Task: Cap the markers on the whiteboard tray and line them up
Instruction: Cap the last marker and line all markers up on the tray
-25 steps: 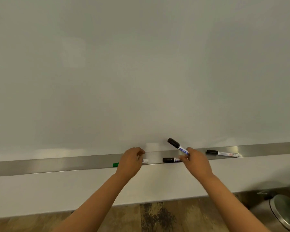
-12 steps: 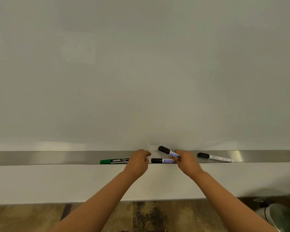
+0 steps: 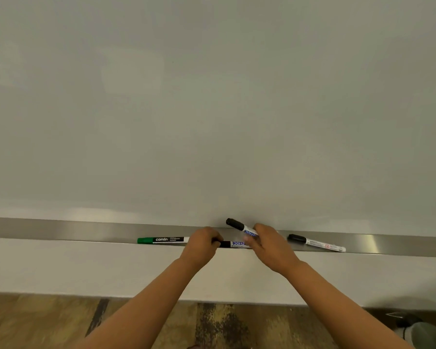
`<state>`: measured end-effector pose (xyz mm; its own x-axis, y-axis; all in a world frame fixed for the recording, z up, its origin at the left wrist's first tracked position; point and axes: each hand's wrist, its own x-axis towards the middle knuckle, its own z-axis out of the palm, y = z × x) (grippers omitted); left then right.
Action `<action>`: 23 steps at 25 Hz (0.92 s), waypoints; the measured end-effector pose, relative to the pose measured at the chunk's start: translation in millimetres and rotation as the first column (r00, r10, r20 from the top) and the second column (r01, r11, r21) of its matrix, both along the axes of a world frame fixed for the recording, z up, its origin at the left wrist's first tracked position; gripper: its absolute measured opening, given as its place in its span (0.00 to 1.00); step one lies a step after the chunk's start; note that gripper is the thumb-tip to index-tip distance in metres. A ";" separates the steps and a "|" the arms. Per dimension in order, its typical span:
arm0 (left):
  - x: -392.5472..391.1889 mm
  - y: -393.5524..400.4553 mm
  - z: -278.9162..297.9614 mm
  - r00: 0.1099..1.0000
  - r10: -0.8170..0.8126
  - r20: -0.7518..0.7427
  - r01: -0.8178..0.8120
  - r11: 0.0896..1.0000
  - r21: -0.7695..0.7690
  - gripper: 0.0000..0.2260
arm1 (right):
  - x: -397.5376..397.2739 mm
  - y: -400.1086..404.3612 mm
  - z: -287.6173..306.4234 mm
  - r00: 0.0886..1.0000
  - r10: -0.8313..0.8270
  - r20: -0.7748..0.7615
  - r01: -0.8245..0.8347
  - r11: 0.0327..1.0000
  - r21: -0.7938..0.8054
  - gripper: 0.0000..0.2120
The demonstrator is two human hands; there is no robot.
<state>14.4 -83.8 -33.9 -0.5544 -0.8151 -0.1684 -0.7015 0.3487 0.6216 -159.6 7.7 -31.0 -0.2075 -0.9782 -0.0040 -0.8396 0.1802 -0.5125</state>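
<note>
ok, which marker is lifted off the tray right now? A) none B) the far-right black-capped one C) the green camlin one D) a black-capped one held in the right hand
D: the right hand holds a black-capped marker tilted up against the whiteboard, clear of the tray; the green marker lies flat.

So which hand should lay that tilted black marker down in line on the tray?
Right. The right hand already holds the tilted marker by its barrel; the left hand is busy at the flat marker.
</note>
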 end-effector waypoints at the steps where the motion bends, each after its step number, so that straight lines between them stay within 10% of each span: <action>1: -1.0 0.6 0.3 1.000 0.002 -0.002 -0.002 1.000 -0.002 0.11 | -3.9 1.0 1.3 1.000 0.014 -0.027 -0.014 1.000 -0.016 0.12; 23: -4.1 0.4 -4.5 0.974 0.203 -0.102 -0.202 0.979 0.027 0.14 | 1.0 -13.0 -18.1 0.985 0.044 -0.165 -0.033 0.997 0.067 0.18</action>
<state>10.3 -83.4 -38.4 -0.3932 -0.9097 -0.1334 -0.6881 0.1949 0.6989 -158.5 -5.3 -49.1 -0.1727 -0.9844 -0.0350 -0.9191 0.1738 -0.3537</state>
